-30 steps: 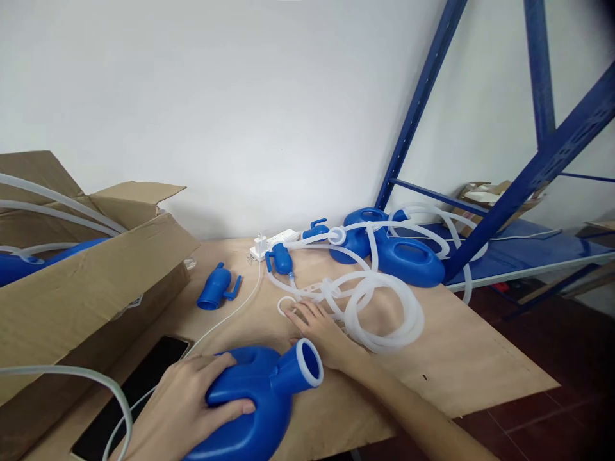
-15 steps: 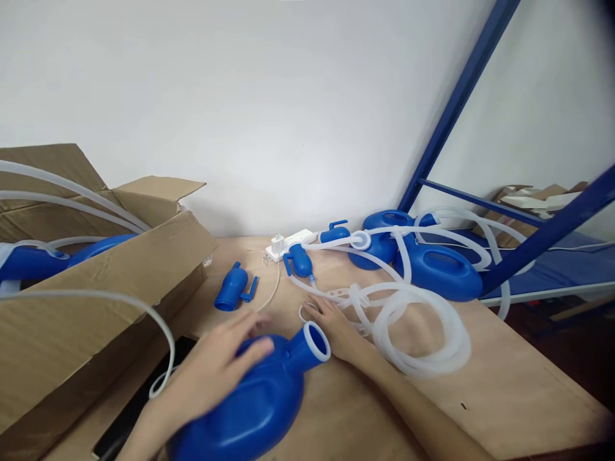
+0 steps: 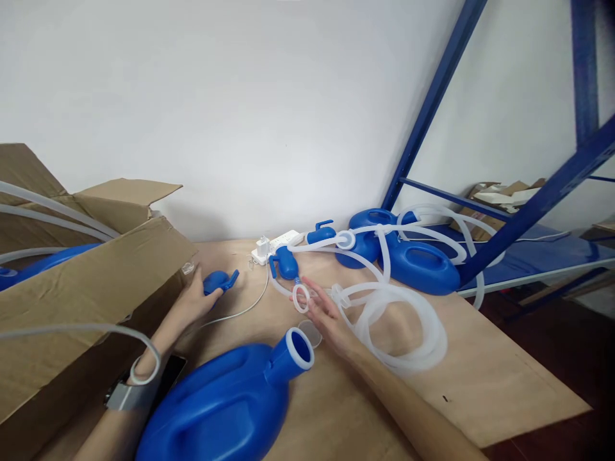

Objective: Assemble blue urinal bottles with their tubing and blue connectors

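Observation:
My left hand [image 3: 196,296] is wrapped round a small blue plastic spout piece with a lever-like handle [image 3: 217,280], beside the cardboard box. Between the fingers of my right hand [image 3: 332,325] is a white ring [image 3: 295,299], raised off the table. Just under that hand lies a clear round disc [image 3: 310,334]. In front of me a large blue plastic urinal bottle [image 3: 230,400] lies on its side, its white-rimmed neck open and pointing to the right. Another small blue spout piece [image 3: 287,262] rests beyond my right hand.
A cardboard box [image 3: 110,275] with tubes and blue bottles fills the left side. Coiled clear tubing [image 3: 427,333] and more blue bottles [image 3: 418,266] lie at the right. A power strip [image 3: 286,239] with a white cable stands by the wall. A blue metal frame [image 3: 432,109] rises at right.
My left hand has left the large bottle and reached forward to take hold of the blue spout piece. My right hand has lifted the white ring from the table.

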Motion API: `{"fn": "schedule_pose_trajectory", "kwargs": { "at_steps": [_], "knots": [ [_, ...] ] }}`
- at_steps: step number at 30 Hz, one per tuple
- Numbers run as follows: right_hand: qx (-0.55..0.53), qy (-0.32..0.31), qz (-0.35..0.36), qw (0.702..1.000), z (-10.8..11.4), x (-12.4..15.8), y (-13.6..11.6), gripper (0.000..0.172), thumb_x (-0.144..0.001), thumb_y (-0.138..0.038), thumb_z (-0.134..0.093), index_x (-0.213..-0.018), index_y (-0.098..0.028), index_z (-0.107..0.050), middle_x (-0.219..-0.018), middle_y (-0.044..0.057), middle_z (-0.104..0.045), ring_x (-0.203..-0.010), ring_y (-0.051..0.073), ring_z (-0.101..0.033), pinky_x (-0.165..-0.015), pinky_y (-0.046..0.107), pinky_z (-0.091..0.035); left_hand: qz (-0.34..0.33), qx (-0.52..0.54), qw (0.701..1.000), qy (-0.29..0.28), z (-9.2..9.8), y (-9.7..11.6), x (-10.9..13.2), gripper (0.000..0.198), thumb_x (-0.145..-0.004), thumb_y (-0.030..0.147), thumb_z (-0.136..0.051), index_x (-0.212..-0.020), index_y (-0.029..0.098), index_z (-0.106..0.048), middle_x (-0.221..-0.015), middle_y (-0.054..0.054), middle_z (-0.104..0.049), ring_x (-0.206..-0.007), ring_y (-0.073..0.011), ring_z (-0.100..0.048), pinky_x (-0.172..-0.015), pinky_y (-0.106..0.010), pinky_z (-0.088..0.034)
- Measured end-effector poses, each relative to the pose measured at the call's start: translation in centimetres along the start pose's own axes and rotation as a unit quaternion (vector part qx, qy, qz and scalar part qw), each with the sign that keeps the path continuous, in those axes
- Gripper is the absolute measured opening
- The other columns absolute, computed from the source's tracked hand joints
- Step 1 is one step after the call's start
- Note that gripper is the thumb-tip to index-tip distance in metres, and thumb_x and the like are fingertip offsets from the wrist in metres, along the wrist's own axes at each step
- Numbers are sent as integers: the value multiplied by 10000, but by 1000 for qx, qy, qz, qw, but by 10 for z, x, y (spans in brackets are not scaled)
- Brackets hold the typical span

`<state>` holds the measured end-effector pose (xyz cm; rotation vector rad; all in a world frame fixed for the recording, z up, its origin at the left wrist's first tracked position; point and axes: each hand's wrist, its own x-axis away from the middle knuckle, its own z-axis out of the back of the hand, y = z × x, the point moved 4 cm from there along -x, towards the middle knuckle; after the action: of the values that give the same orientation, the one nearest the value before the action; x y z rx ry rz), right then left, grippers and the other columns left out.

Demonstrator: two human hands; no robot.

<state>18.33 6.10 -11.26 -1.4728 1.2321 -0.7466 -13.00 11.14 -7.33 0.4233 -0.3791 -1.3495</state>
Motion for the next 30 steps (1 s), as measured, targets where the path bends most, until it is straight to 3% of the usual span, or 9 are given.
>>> {"fn": "schedule_pose_trajectory", "kwargs": {
  "at_steps": [2,5,8,10,14,18,22,25,30],
  "knots": [
    [-138,10,-34,990,-2,-4,-8,605,-954,-528,-690,-1512,-355,-532,-1438,77,-673,-1356,276,-617,-1223,518,-381,48,193,980,-6,12,8,6,1100,-843,447,-707,-1676,100,-78,-1649,-270,-376,-1378,-405,-573,-1094,-423,-503],
    [-241,-15,-69,968,-6,-10,-23,609,-935,-434,-729,-1505,-346,-533,-1358,70,-727,-1345,256,-631,-1243,499,-358,102,485,867,-58,25,28,19,1092,-762,281,-810,-1664,223,-198,-1530,-212,-549,-1071,-340,-754,-901,-426,-622],
    [-262,-40,-76,961,-12,-16,-36,558,-933,-402,-740,-1460,-333,-571,-1333,62,-742,-1340,235,-639,-1270,460,-322,70,631,753,-174,27,60,32,729,-740,157,-758,-1441,150,-559,-1290,-189,-717,-983,-323,-774,-806,-409,-650],
    [-251,-52,-60,965,-19,-20,-42,524,-925,-404,-755,-1422,-333,-603,-1326,51,-743,-1328,239,-648,-1276,466,-314,52,654,719,-230,23,77,39,514,-726,139,-761,-1234,113,-691,-1158,-177,-767,-953,-314,-775,-792,-397,-652],
    [-199,-69,-33,977,-38,-32,-51,490,-911,-425,-779,-1376,-356,-640,-1277,23,-749,-1231,232,-701,-1245,501,-361,0,655,724,-218,14,99,41,426,-586,92,-872,-992,115,-744,-975,-108,-796,-891,-242,-762,-837,-323,-625],
    [-144,-58,-23,988,-46,-48,-55,437,-873,-443,-818,-1280,-329,-706,-1239,28,-741,-1163,227,-718,-1178,481,-446,-91,610,775,-137,14,109,31,552,-443,126,-990,-918,150,-710,-903,-42,-781,-817,-178,-725,-800,-272,-595],
    [-167,-29,-47,984,-42,-61,-51,418,-828,-439,-856,-1203,-306,-730,-1136,16,-767,-1084,215,-748,-1139,439,-484,-161,582,797,-26,16,113,18,746,-456,249,-1027,-1084,190,-628,-1035,-39,-736,-913,-185,-711,-837,-287,-592],
    [-186,-20,-62,980,-39,-66,-46,436,-803,-430,-877,-1192,-296,-732,-1103,10,-777,-1024,202,-761,-1114,423,-505,-207,568,795,56,13,116,12,1158,-445,249,-1034,-1417,322,-408,-1236,-37,-661,-1008,-198,-712,-874,-315,-602],
    [-192,5,-20,981,-36,-71,-44,452,-802,-388,-885,-1218,-314,-726,-1115,-9,-757,-1041,165,-731,-1100,390,-522,-234,535,806,94,-1,127,13,1454,-474,301,-1029,-1583,389,-93,-1411,-99,-568,-1135,-249,-687,-916,-347,-601]
  ]
}}
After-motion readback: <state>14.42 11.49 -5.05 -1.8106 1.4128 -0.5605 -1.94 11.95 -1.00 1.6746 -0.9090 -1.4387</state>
